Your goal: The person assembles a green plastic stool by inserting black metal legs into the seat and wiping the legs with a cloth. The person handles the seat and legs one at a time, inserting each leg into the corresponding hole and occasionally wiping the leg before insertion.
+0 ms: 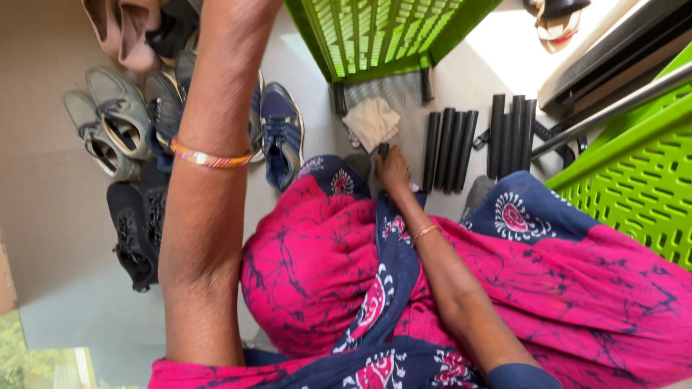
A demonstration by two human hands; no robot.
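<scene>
Gripping one short black tube (383,150), the right hand (393,171) left two rows of tubes (448,148) unused beyond it; left hand's grip unseen.

The person wears a loose magenta-pink cotton garment (317,259) veined with dark crackle lines and bordered in navy blue (393,288) with white-and-pink round motifs (one sits at about 2 o'clock, on the knee). A thin orange-and-pink bangle (209,158) circles one wrist, a slim gold-toned bangle (425,232) the other. A navy sleeve edge (522,376) shows at 5 o'clock.
</scene>
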